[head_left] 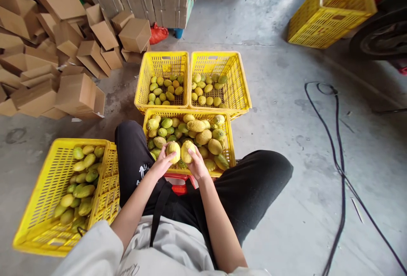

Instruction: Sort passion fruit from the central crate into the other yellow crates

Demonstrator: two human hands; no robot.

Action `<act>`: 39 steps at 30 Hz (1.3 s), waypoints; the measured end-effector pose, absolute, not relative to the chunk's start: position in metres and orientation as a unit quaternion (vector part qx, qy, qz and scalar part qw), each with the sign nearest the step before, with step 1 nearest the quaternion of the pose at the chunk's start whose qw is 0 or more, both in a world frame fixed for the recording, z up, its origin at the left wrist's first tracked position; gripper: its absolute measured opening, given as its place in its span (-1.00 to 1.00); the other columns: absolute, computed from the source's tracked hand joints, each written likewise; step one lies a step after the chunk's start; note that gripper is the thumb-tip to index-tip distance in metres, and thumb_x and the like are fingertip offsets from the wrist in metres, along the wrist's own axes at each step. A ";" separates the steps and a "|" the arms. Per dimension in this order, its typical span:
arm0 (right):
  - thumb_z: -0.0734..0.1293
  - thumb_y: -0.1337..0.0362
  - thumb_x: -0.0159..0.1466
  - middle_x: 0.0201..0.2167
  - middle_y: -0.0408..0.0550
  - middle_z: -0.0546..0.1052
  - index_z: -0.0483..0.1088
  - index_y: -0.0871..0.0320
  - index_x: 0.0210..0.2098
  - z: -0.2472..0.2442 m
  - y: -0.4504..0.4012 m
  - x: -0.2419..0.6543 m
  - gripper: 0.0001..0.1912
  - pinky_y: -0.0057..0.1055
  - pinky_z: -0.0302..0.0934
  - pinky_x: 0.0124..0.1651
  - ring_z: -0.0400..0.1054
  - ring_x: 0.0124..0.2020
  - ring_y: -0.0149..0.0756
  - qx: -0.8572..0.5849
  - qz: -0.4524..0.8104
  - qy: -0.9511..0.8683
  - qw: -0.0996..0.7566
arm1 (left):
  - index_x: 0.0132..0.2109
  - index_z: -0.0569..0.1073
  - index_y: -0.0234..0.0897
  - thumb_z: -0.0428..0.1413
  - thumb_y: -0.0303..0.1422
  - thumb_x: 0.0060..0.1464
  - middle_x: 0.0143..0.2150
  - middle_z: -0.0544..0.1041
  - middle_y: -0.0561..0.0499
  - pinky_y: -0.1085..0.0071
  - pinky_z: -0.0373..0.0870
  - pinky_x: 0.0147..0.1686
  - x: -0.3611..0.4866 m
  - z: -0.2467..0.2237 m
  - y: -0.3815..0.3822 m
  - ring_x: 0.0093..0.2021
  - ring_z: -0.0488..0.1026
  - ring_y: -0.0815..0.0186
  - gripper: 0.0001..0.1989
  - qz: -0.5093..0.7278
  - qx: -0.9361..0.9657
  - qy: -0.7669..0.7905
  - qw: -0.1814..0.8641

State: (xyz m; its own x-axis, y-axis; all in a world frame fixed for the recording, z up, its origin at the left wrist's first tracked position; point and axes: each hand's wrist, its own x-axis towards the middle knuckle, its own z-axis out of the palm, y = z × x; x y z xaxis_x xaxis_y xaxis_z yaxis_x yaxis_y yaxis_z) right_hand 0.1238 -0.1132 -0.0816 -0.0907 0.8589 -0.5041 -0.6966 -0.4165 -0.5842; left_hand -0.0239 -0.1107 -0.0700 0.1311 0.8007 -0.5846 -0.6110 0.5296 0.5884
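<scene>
A yellow fruit (173, 152) is held in my left hand (163, 162), with the fingers wrapped round its side. My right hand (198, 165) grips another yellow fruit (188, 151). The two fruits are side by side, very close together, above the near edge of a yellow crate (231, 149) full of green and yellow fruit. Behind it stand two more yellow crates, a left one (139, 85) and a right one (243, 83), each with a layer of fruit at the bottom.
At my left, a tilted yellow crate (38, 191) holds fruit. Cardboard boxes (78, 93) lie piled at the upper left. Another yellow crate (330, 17) stands near a wheel (381, 34). A black cable (341, 161) runs along the floor at the right.
</scene>
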 end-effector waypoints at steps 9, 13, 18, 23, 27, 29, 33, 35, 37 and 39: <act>0.44 0.07 0.07 -0.12 -0.11 0.61 0.43 -0.02 -0.06 -0.084 -0.109 0.123 -0.56 -0.11 0.45 -0.04 0.44 0.10 -0.02 -0.364 0.756 -0.029 0.543 | 0.08 0.45 -0.31 0.13 -0.36 0.10 0.06 0.57 -0.15 0.07 0.30 0.27 -0.025 -0.059 -0.104 0.24 0.39 0.05 -0.62 0.483 0.019 0.444 0.755; 0.48 0.08 0.05 -0.13 -0.12 0.62 0.45 0.01 -0.07 -0.083 -0.109 0.120 -0.55 -0.12 0.46 -0.02 0.48 0.03 -0.04 -0.356 0.750 -0.031 0.557 | -0.06 0.48 -0.18 0.15 -0.37 0.11 0.00 0.58 -0.05 0.10 0.33 0.23 -0.026 -0.064 -0.107 0.17 0.45 0.13 -0.78 0.502 0.070 0.425 0.750; 0.52 0.10 0.05 -0.25 -0.12 0.62 0.45 0.02 -0.03 -0.082 -0.114 0.119 -0.50 -0.18 0.51 -0.12 0.55 -0.14 -0.10 -0.341 0.773 -0.026 0.535 | -0.12 0.45 -0.12 0.22 -0.28 0.07 -0.14 0.59 -0.02 0.12 0.43 0.03 -0.027 -0.071 -0.113 -0.12 0.55 0.17 -0.79 0.487 0.086 0.415 0.764; 0.50 0.11 0.09 -0.29 -0.11 0.63 0.44 0.05 -0.03 -0.081 -0.115 0.122 -0.53 -0.39 0.51 -0.39 0.55 -0.32 -0.24 -0.307 0.795 -0.006 0.524 | -0.06 0.35 -0.15 0.25 -0.23 0.02 -0.23 0.57 -0.03 0.28 0.46 -0.27 -0.026 -0.070 -0.112 -0.31 0.53 0.24 -0.64 0.469 0.100 0.427 0.766; 0.46 0.13 0.16 -0.23 -0.08 0.64 0.44 0.08 -0.05 -0.082 -0.113 0.122 -0.61 -0.43 0.50 -0.41 0.55 -0.34 -0.28 -0.300 0.800 0.002 0.520 | 0.01 0.32 -0.14 0.21 -0.24 0.08 -0.26 0.56 -0.02 0.31 0.44 -0.32 -0.024 -0.067 -0.110 -0.35 0.52 0.25 -0.63 0.465 0.078 0.436 0.766; 0.44 0.10 0.19 -0.24 -0.06 0.64 0.45 0.10 -0.05 -0.082 -0.113 0.122 -0.62 -0.37 0.52 -0.38 0.57 -0.30 -0.22 -0.304 0.801 0.010 0.515 | 0.01 0.36 -0.19 0.15 -0.23 0.12 -0.26 0.55 -0.05 0.27 0.47 -0.27 -0.025 -0.064 -0.108 -0.30 0.54 0.22 -0.67 0.468 0.050 0.427 0.772; 0.38 0.10 0.17 -0.21 0.01 0.65 0.47 0.14 -0.07 -0.080 -0.111 0.126 -0.63 -0.17 0.54 -0.20 0.57 -0.16 -0.07 -0.286 0.800 0.034 0.526 | 0.00 0.42 -0.35 0.06 -0.29 0.12 -0.23 0.57 -0.13 0.13 0.49 -0.09 -0.027 -0.056 -0.107 -0.15 0.56 0.12 -0.67 0.486 -0.012 0.386 0.784; 0.37 0.16 0.12 -0.18 0.05 0.64 0.48 0.16 -0.10 -0.078 -0.110 0.128 -0.62 -0.06 0.53 -0.12 0.54 -0.06 0.02 -0.261 0.804 0.041 0.532 | 0.03 0.43 -0.38 0.03 -0.35 0.11 -0.19 0.59 -0.16 0.10 0.47 -0.03 -0.028 -0.053 -0.107 -0.09 0.55 0.10 -0.65 0.497 -0.033 0.379 0.780; 0.37 0.19 0.08 -0.16 0.06 0.64 0.47 0.16 -0.12 -0.077 -0.110 0.130 -0.63 -0.02 0.53 -0.12 0.52 -0.04 0.04 -0.243 0.804 0.042 0.540 | 0.04 0.44 -0.38 0.01 -0.37 0.15 -0.13 0.60 -0.18 0.12 0.49 -0.04 -0.029 -0.051 -0.107 -0.07 0.55 0.11 -0.66 0.503 -0.040 0.378 0.776; 0.39 0.18 0.09 -0.16 0.06 0.63 0.46 0.16 -0.13 -0.078 -0.112 0.131 -0.64 -0.08 0.55 -0.18 0.54 -0.11 -0.02 -0.237 0.806 0.042 0.541 | 0.06 0.44 -0.38 0.02 -0.34 0.20 -0.08 0.60 -0.18 0.23 0.52 -0.16 -0.029 -0.052 -0.108 -0.12 0.57 0.16 -0.67 0.497 -0.033 0.381 0.779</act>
State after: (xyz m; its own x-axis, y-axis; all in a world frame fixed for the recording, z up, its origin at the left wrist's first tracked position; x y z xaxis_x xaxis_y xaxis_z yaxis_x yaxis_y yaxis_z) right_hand 0.1311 -0.1117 -0.0778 -0.3018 0.8523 -0.4272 -0.8919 -0.4107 -0.1893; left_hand -0.0287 -0.1078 -0.0523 0.2161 0.7492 -0.6261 -0.7994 0.5040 0.3271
